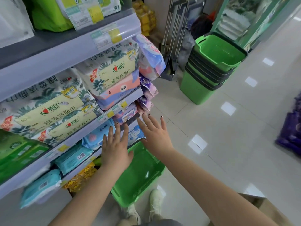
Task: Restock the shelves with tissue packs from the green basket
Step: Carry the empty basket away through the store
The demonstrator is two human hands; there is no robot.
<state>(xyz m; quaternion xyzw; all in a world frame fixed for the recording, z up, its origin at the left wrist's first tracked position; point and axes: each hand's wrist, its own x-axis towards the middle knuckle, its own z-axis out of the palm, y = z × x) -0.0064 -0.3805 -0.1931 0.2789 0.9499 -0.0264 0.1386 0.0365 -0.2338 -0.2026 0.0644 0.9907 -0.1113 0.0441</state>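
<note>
Basket [140,173] green, holds nothing; hands spread above.

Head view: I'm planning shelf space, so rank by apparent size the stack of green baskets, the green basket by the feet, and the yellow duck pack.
1. stack of green baskets
2. green basket by the feet, similar in size and partly hidden by arms, so unsure
3. yellow duck pack, clearly smallest
</note>
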